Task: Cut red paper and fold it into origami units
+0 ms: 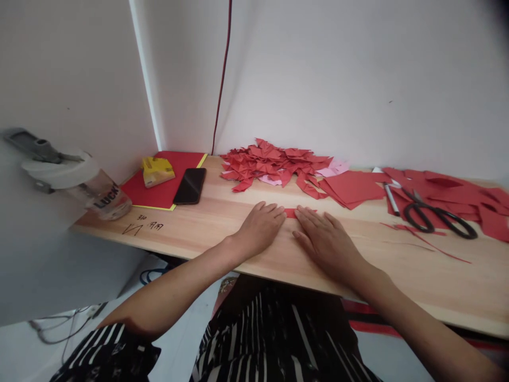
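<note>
A small strip of folded red paper (291,213) lies flat on the wooden table, mostly covered by my fingers. My left hand (263,227) rests on its left end with the fingers lying flat. From the other side, my right hand (323,239) presses down on the strip with outstretched fingers, its thumb apart. Just beyond my hands is a heap of folded red paper pieces (274,162), with some pink paper (334,167) among them. Square red sheets (353,187) are stacked to the right of the heap.
Black-handled scissors (437,215), a white marker (392,199), more red sheets (445,185) and thin paper offcuts (437,246) lie at right. Leftward are a phone (190,185), a yellow packet (158,172) on red card (159,199), and a clear bottle (95,193). White walls enclose the back and left.
</note>
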Demonstrator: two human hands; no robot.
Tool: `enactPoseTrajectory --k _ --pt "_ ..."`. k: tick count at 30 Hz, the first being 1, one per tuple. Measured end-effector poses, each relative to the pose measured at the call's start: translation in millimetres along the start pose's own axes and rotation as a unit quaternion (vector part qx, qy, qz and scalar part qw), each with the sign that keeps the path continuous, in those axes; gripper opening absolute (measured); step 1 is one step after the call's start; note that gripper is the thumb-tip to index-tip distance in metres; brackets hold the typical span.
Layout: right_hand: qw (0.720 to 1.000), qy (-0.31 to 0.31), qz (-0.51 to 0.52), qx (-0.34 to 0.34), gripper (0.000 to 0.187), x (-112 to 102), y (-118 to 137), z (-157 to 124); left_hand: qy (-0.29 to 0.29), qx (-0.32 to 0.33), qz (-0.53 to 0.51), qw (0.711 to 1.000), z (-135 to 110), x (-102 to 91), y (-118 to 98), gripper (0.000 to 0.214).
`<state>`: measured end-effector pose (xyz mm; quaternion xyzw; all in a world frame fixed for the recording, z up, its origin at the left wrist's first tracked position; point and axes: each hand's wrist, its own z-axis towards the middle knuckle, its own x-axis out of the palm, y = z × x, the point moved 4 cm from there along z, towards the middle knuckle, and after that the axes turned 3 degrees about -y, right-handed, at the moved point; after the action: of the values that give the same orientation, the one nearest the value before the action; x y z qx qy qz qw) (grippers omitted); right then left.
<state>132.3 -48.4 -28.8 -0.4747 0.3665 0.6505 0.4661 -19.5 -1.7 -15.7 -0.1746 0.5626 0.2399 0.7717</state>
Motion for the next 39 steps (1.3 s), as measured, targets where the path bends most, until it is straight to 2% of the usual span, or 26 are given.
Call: enactPoseTrajectory --k 5,8,13,19,23,26,30,34,39 --pt "0.997 -0.043 0.053 0.041 0.050 -2.1 -16.5 2.3 -0.030 -0.046 -0.073 0.996 2.9 0.8 10.1 0.022" --pt "0.995 -0.068 0.048 0.061 0.043 -7.3 -23.3 5.4 -0.030 -0.072 -0.093 0.993 8.9 -3.5 15.2 0.021" --pt "0.995 -0.066 0.065 0.048 0.038 -11.6 -22.2 5.7 -0.017 -0.056 -0.033 0.998 25.6 -8.2 17.0 0.022" --pt "0.992 -0.052 0.102 0.044 0.038 -14.1 -16.2 5.0 -0.039 -0.042 -0.019 0.998 40.1 0.3 21.3 0.020" --pt "0.990 -0.035 0.133 0.019 0.044 -16.6 -9.3 4.7 -0.090 -0.070 -0.113 0.987 41.6 1.9 27.2 0.025" --pt "0.988 -0.028 0.149 -0.013 0.053 -18.9 -4.0 4.0 -0.141 -0.096 -0.224 0.960 40.4 -2.1 33.2 0.021" --pt "0.985 -0.050 0.158 -0.057 0.037 -23.7 -1.6 7.2 -0.172 -0.132 -0.318 0.923 38.7 -6.6 39.0 0.016" --pt "0.978 -0.074 0.163 -0.110 0.029 -25.6 -7.3 14.4 -0.146 -0.146 -0.351 0.913 38.9 -4.7 40.8 0.013" --pt "0.974 -0.094 0.157 -0.132 0.025 -21.2 -18.6 17.1 -0.074 -0.138 -0.313 0.937 40.3 -1.0 44.4 0.015"
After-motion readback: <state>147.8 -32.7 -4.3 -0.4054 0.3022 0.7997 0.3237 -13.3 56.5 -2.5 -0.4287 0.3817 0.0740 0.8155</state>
